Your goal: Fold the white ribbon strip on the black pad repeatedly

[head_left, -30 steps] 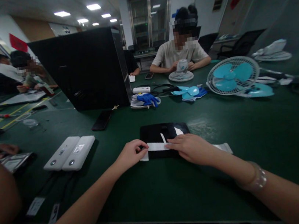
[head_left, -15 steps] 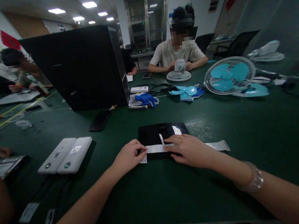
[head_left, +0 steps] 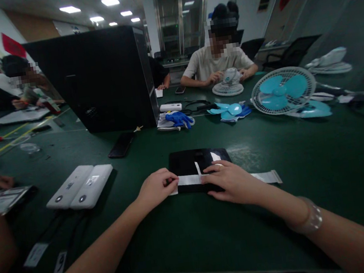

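Fingers [head_left: 170, 174] of the left hand [head_left: 154, 190] are being held in a narrow pinch, thumb and forefinger appearing closed on the left part of a white strip [head_left: 189, 179]. In the head view, the strip is lying across a black panel [head_left: 183, 161], which is resting on the green counter [head_left: 196, 238]. Its long axis is running left to right, crosswise to the wearer. A white length is emerging on the other side of the right hand [head_left: 234, 183] and extending past the panel; the join beneath that hand is being hidden. A narrow white tab [head_left: 197, 167] is projecting from the strip, away from the wearer.

The right hand is being laid over the strip, its fingers spread and fingertips resting just beside the tab's foot; whether anything is being gripped beneath cannot be told. The exposed stretch is lying directly between the hands, rightward of the left fingers. The tab is being approached most closely by the right hand, the left end by the left.

Two white cases [head_left: 92, 186] are lying left of the left hand, with a dark phone [head_left: 121, 145] beyond them. Opposite, a small white fan [head_left: 231, 77] is being handled by a co-worker [head_left: 204, 65].
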`<state>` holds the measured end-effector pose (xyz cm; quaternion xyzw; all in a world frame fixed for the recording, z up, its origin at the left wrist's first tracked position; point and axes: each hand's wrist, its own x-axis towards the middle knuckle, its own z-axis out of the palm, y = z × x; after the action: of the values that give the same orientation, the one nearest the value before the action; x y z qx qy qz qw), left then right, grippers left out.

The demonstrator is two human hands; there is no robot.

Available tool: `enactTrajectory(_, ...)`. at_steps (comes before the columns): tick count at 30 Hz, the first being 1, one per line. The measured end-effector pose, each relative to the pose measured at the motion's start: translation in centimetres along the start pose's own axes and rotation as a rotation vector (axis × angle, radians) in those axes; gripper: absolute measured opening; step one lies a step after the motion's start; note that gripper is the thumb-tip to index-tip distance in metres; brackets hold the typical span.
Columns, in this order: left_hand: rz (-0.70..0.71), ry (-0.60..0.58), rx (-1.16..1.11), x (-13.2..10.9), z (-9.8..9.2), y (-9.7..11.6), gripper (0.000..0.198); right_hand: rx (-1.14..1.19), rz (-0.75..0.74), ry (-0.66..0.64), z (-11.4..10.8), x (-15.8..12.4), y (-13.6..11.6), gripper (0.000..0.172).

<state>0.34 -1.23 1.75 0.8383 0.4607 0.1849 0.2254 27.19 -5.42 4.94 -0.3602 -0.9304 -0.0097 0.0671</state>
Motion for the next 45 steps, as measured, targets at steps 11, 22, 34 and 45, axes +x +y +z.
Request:
enactTrajectory(11, -0.053, -0.049, 0.117, 0.0, -0.1, 0.1, 0.030, 0.012, -0.029, -0.004, 0.3, -0.2, 0.5, 0.033)
enactTrajectory(22, -0.076, -0.053, 0.158, 0.0, -0.6, 0.4, 0.032, 0.042, 0.136, 0.006, 1.4, -0.2, 1.9, 0.058)
enactTrajectory(34, -0.057, 0.074, 0.128, 0.0, -0.7, 0.4, 0.028, 0.158, 0.116, -0.010, 0.5, -0.2, 2.1, 0.058)
enactTrajectory(45, -0.140, 0.132, 0.089, -0.1, -1.1, 0.2, 0.026, 0.150, 0.080, -0.038, 0.1, -0.9, 2.8, 0.064)
